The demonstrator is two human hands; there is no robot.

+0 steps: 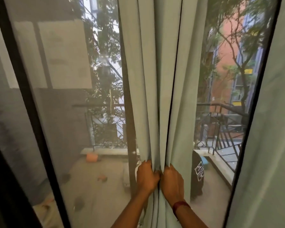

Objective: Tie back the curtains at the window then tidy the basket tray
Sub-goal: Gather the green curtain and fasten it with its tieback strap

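A pale green curtain (156,79) hangs gathered in folds down the middle of the window. My left hand (146,176) grips the bunched folds from the left, low down. My right hand (171,181) grips them from the right, knuckle to knuckle with the left; a dark red band sits on that wrist. A second pale green curtain (270,137) hangs along the right edge. No tie-back and no basket tray are in view.
A dark window frame post (25,96) slants down the left. Behind the mesh-screened glass lies a balcony floor (99,183) with a metal railing (220,129), an orange pot (92,157) and a black bag (198,171).
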